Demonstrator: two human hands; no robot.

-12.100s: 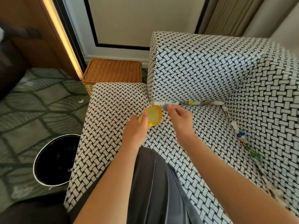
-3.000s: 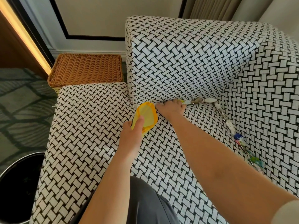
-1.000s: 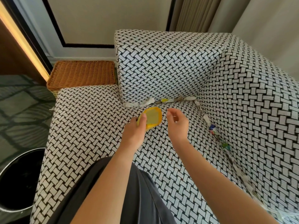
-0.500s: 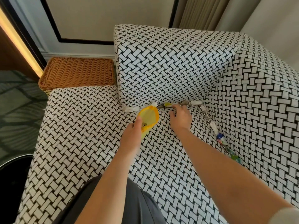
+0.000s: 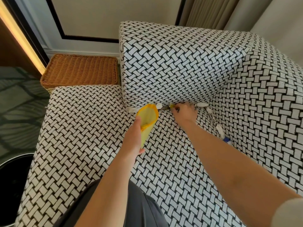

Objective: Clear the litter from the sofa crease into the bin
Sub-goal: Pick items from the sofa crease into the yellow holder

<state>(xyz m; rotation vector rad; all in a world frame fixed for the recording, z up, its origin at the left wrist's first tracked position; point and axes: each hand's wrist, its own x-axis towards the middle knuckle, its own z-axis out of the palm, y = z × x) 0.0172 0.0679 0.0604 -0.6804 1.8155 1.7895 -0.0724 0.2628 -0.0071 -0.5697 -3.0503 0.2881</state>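
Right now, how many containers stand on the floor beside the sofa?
2: a wicker basket past the sofa seat's far end, and a black bin lower left, partly out of frame.

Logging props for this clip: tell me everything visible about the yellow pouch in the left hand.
The yellow pouch is a cone-shaped bag, seemingly plastic, orange-rimmed and paler inside. Its mouth gapes open beside the litter in the crease; its tip points toward the person. The left hand grips its lower half, thumb at the rim.
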